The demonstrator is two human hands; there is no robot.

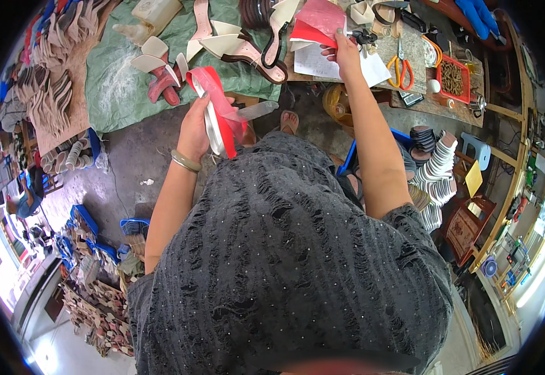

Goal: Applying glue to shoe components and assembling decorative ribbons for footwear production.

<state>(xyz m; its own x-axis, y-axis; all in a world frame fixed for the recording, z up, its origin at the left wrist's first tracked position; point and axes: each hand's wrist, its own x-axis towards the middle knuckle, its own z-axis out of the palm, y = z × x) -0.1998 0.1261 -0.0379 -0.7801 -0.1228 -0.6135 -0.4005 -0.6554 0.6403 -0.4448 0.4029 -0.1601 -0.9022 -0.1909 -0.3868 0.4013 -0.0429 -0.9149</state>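
Observation:
My left hand (195, 128), with a bangle on its wrist, is closed around a bent bundle of red, pink and white strips (224, 114) in front of the table edge. My right hand (345, 57) reaches over the table and pinches the near edge of a red and pink sheet (320, 19). White paper (373, 67) lies under that sheet. Left of it are cream sandal pieces on soles (247, 50). Farther left, pink and cream sandal parts (165, 82) rest on a green cloth (113, 81). My right fingertips are partly hidden behind the hand.
Orange-handled scissors (401, 73) and a red basket of small brown pieces (453, 78) sit on the table at right. A plastic jug (155, 15) stands at the back left. Stacked soles (433, 169) and a blue crate (347, 159) stand on the right. Beige pieces (47, 100) fill a board at left.

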